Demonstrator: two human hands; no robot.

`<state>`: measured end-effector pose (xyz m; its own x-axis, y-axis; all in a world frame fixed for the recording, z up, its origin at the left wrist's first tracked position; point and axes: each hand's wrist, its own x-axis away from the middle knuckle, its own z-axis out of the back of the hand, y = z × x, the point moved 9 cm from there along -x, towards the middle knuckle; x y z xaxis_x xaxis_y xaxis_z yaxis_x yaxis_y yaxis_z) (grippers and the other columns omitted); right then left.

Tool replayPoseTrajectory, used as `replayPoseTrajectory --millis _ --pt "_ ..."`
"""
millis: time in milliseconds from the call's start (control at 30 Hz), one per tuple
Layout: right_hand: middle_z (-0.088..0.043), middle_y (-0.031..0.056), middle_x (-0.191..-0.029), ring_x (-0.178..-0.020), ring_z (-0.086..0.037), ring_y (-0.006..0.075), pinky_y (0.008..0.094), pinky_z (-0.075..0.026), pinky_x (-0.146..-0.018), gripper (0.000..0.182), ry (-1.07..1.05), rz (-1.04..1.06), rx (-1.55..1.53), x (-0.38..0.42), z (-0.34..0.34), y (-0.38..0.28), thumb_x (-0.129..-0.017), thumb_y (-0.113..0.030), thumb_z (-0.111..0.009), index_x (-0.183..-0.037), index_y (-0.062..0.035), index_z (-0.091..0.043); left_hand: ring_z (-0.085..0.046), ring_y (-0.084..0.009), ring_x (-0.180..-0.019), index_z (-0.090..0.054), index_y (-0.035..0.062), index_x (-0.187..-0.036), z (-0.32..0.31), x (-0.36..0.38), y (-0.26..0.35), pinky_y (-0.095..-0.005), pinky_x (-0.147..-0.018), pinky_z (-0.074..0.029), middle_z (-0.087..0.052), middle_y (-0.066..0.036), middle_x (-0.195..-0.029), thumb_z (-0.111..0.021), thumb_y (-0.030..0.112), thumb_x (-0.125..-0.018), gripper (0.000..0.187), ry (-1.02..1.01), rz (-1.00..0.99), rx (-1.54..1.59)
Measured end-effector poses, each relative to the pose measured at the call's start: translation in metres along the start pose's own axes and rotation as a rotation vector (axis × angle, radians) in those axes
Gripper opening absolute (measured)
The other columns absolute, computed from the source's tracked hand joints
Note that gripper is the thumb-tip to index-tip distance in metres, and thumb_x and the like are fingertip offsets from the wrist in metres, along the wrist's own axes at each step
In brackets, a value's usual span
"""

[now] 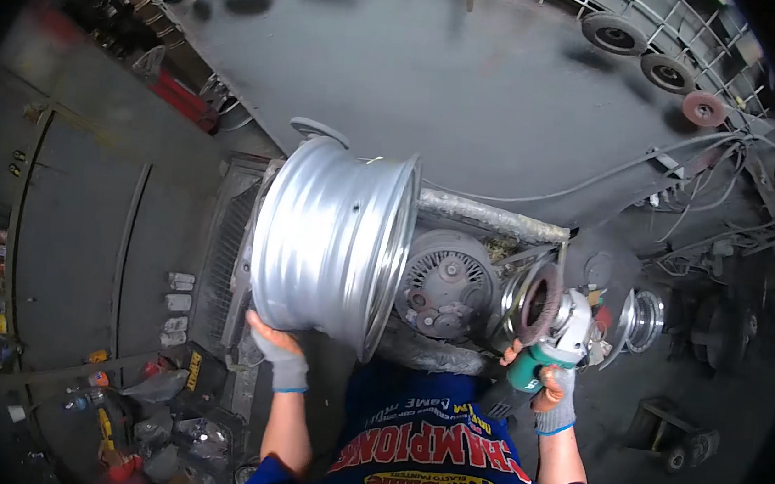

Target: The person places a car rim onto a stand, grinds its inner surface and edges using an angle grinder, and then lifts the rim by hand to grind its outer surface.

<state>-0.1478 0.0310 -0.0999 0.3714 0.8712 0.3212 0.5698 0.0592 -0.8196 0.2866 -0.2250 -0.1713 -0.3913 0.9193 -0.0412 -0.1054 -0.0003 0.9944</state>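
Note:
A silver wheel rim [328, 237] stands on its edge in front of me. My left hand [278, 350], in a grey glove with bare fingertips, is closed against the rim's lower left edge. At the right, my gloved right hand [555, 390] is wrapped round the green body of an angle grinder [533, 370]. The grinder's round reddish-brown disc [542, 304] faces left, apart from the rim. Between the two lies a dusty round wheel-like part [449, 284] with small parts on it.
Padded bars [496, 216] cross behind the dusty part. Several abrasive discs [614, 33] hang from a wire rack along the top. A cable [586, 190] runs across the grey panel. Another rim [646, 322] is at the right; tools and bags [205, 433] lie lower left.

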Motion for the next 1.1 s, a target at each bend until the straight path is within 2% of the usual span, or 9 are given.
replayPoseTrajectory --millis 267,400,500,633,800,867,967,1000,1100 --pt "-0.061 0.014 -0.113 -0.097 -0.062 0.0306 0.0448 -0.055 -0.083 0.082 -0.076 0.162 -0.264 -0.005 -0.026 -0.025 -0.081 -0.059 -0.074 -0.135 -0.003 -0.049 -0.045 -0.0087 -0.069 -0.056 0.0027 -0.112 0.034 0.0 -0.01 -0.0241 -0.066 -0.041 -0.057 0.001 -0.091 -0.042 0.046 -0.105 0.046 0.103 0.275 0.115" --pt "-0.06 0.0131 -0.116 -0.1 -0.061 0.0293 0.0439 -0.054 -0.086 0.082 0.066 0.041 -0.307 -0.01 -0.01 -0.014 -0.075 -0.056 -0.081 -0.13 -0.0038 -0.051 -0.06 -0.0175 -0.092 -0.057 -0.0012 -0.12 0.038 0.002 0.122 -0.0321 -0.081 -0.049 -0.063 -0.01 -0.109 -0.042 0.04 -0.107 0.046 0.171 -0.332 -0.178" --pt "-0.062 0.0125 -0.117 -0.1 -0.063 0.0294 0.045 -0.054 -0.085 0.084 -0.008 0.022 -0.304 -0.013 -0.016 -0.02 -0.07 -0.052 -0.086 -0.13 -0.0035 -0.052 -0.061 -0.0234 -0.111 -0.053 -0.0034 -0.126 0.022 0.022 0.176 -0.0367 -0.093 -0.049 -0.06 -0.015 -0.123 -0.047 0.03 -0.106 0.039 0.083 -0.441 0.001" --pt "-0.065 0.0143 -0.117 -0.102 -0.065 0.0312 0.0488 -0.055 -0.085 0.053 -0.091 0.027 -0.213 -0.019 -0.008 -0.015 -0.084 -0.022 -0.076 -0.129 -0.0024 -0.054 -0.06 -0.0262 -0.117 -0.05 -0.0046 -0.13 0.005 0.023 0.166 -0.0387 -0.101 -0.047 -0.057 -0.016 -0.127 -0.055 0.018 -0.102 0.036 -0.039 -0.3 0.058" --pt "-0.067 0.0158 -0.108 -0.104 -0.064 0.0319 0.0476 -0.055 -0.085 0.047 -0.088 0.098 0.002 -0.023 -0.012 -0.004 -0.092 -0.029 -0.067 -0.126 -0.0004 -0.055 -0.058 -0.0203 -0.111 -0.055 -0.0038 -0.129 -0.016 -0.008 0.119 -0.0332 -0.1 -0.045 -0.06 -0.014 -0.124 -0.058 0.021 -0.1 0.038 -0.209 -0.099 -0.032" --pt "-0.066 0.0129 -0.105 -0.107 -0.063 0.0296 0.0456 -0.055 -0.089 0.048 -0.294 -0.229 -0.363 -0.038 -0.008 0.043 -0.087 -0.026 -0.074 -0.124 -0.0009 -0.056 -0.06 -0.0226 -0.111 -0.057 -0.0036 -0.127 -0.033 -0.015 0.129 -0.0344 -0.099 -0.045 -0.061 -0.016 -0.123 -0.058 0.025 -0.1 0.039 -0.259 -0.022 0.026" --pt "-0.065 0.0083 -0.103 -0.098 -0.064 0.0217 0.0362 -0.056 -0.078 0.054 -0.174 -0.144 -0.029 -0.019 -0.053 -0.001 -0.074 -0.007 -0.08 -0.123 -0.0035 -0.057 -0.061 -0.037 -0.112 -0.062 -0.0058 -0.117 -0.046 0.002 0.2 -0.041 -0.097 -0.047 -0.065 -0.024 -0.115 -0.063 0.025 -0.097 0.037 -0.15 -0.314 -0.525" --pt "-0.066 0.0075 -0.103 -0.095 -0.065 0.0192 0.0342 -0.055 -0.075 0.058 -0.08 -0.057 0.239 -0.013 -0.064 -0.029 -0.07 -0.002 -0.081 -0.124 -0.0041 -0.057 -0.065 -0.0324 -0.103 -0.064 -0.0048 -0.112 -0.034 0.018 0.218 -0.04 -0.093 -0.049 -0.067 -0.021 -0.11 -0.066 0.022 -0.095 0.032 0.04 -0.539 -0.455" --pt "-0.068 0.0083 -0.106 -0.09 -0.067 0.0156 0.0294 -0.054 -0.075 0.063 -0.022 0.009 0.612 -0.003 -0.1 -0.09 -0.068 -0.002 -0.079 -0.127 -0.0029 -0.055 -0.063 -0.0224 -0.106 -0.064 -0.0059 -0.111 -0.014 0.067 0.249 -0.0337 -0.092 -0.049 -0.067 -0.018 -0.114 -0.06 0.012 -0.096 0.023 -0.145 -0.475 -0.018"
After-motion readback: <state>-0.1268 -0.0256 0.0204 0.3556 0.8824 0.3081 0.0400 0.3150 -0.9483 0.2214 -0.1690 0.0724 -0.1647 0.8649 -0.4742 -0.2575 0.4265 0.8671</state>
